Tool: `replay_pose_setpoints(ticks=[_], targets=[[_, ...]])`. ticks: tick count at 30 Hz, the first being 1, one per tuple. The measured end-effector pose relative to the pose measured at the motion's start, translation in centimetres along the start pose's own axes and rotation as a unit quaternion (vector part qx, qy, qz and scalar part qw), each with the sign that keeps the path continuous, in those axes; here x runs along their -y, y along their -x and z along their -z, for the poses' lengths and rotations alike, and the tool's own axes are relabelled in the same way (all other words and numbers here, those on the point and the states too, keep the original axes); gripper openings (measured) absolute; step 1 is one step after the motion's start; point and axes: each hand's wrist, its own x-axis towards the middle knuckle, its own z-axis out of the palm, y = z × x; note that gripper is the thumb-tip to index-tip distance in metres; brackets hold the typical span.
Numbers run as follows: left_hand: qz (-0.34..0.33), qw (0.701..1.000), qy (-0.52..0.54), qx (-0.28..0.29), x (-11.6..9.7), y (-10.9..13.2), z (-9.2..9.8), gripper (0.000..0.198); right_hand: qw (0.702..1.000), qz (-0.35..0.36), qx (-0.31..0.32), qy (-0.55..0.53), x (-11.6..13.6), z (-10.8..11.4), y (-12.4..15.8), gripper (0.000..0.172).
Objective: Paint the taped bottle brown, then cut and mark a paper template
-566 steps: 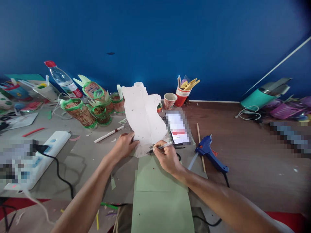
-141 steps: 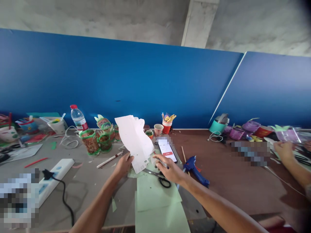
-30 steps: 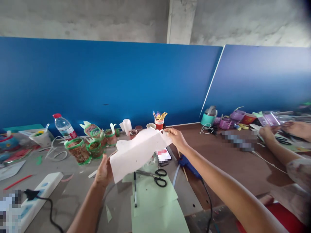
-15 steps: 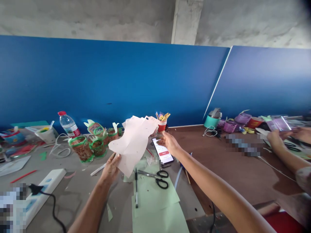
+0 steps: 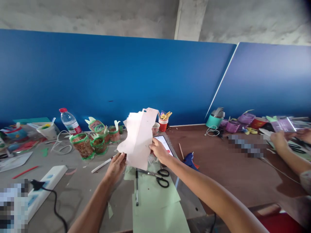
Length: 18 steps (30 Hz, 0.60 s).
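Observation:
A pale, irregularly cut sheet of paper (image 5: 138,139) is held up above the table between my two hands. My left hand (image 5: 117,165) pinches its lower left edge. At its right edge, my right hand (image 5: 157,149) grips it with thumb and fingers. Behind my right hand lies a phone (image 5: 163,143) with a lit screen, partly covered. Below the paper, black-handled scissors (image 5: 160,177) and a pen (image 5: 137,191) rest on light green paper sheets (image 5: 157,213).
Brown, green-rimmed pots (image 5: 82,146) and a water bottle (image 5: 70,122) stand at the back left. A power strip (image 5: 46,187) lies at left, a blue glue gun (image 5: 190,161) at right. Another person's hand (image 5: 279,142) works at far right, near purple pots (image 5: 232,126).
My right hand has moved left from over the phone and now grips the paper's right edge. The paper is turned more upright and covers less of the red cup behind.

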Motion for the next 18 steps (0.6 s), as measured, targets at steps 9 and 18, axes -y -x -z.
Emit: replay_pose_setpoints(ticks=[9, 18], targets=[[0.042, 0.999, 0.026, 0.010, -0.8, 0.0, 0.0, 0.058, 0.997, 0.023, -0.009, 0.073, -0.6, 0.5, 0.5, 0.027], [-0.027, 0.996, -0.085, -0.024, 0.5, -0.6, -0.1, 0.056, 0.980, 0.062, -0.027, 0.186, -0.3, 1.2, 0.6, 0.007]])
